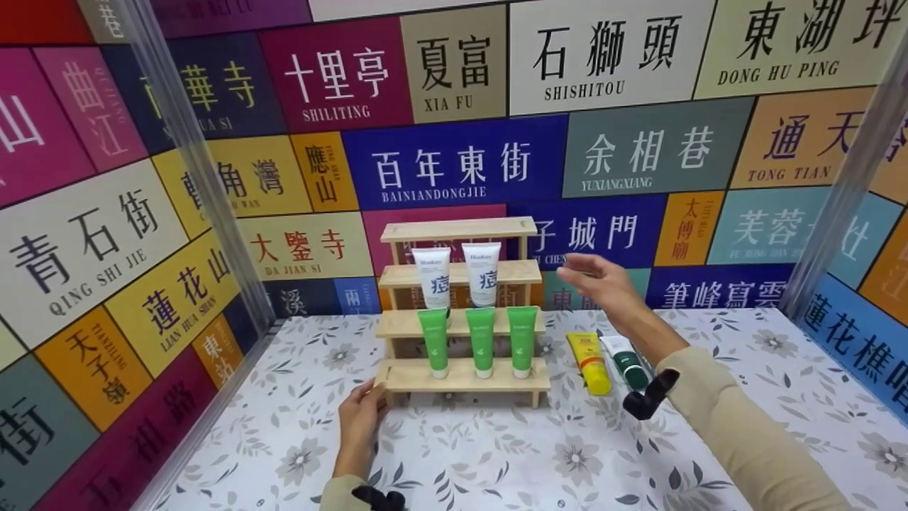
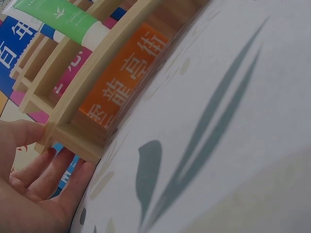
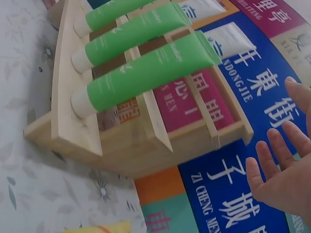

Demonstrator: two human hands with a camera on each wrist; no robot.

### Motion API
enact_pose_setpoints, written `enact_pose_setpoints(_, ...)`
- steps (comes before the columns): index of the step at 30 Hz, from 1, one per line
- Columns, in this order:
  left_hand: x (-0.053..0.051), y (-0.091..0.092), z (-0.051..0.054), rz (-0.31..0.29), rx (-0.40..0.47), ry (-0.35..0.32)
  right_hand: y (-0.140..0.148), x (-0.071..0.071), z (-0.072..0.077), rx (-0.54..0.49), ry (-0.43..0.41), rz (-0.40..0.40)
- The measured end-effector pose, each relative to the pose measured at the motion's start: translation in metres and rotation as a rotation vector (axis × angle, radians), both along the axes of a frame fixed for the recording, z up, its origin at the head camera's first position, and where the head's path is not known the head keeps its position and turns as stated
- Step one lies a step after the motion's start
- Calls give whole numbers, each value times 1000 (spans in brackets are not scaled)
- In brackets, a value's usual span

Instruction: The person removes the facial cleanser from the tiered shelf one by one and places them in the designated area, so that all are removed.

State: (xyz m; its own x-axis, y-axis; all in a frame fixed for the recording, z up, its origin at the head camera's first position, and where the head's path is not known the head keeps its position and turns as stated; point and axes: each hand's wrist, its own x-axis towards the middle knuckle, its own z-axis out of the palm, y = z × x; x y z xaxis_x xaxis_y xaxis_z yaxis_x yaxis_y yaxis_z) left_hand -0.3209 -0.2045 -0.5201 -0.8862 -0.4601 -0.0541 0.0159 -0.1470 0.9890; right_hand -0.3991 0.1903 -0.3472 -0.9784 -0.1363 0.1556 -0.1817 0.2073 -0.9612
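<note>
A stepped wooden display rack stands on the table. My left hand grips the left end of its lowest step; in the left wrist view the thumb lies on the board and the fingers curl beneath it. Three green tubes stand cap down in a row on the lowest step. Farther up the rack stand two white tubes with blue lettering. To the right of the upper steps my right hand is raised in the air, fingers extended and apart, holding nothing; the right wrist view shows this hand apart from the rack.
Right of the rack lie a yellow tube and a white-and-dark-green tube, side by side below the right forearm. A flower-patterned cloth covers the table. Colourful lettered panels rise behind, with clear posts at the corners.
</note>
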Motion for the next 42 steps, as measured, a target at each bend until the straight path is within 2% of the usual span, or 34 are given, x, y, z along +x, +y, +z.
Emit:
enact_pose_setpoints(6,4,2,4,-16,8,17,-26,-1,7,0,12,22)
enact_pose_setpoints(14,-2,1,-1,-1,-3,17,-57,-3,14,54,31,56)
enact_pose_setpoints(22,-1,0,1,-4,-8,11,-79,-10,19,51,-3,50)
enact_pose_setpoints(30,0,0,2,0,-10,-16,-99,-24,19,22,-29,56)
enact_pose_setpoints(36,-1,0,1,-8,-2,-5,-104,-31,19,100,-87,48)
enact_pose_setpoints(42,-1,0,1,-6,7,-9,-108,-37,18,184,-55,34)
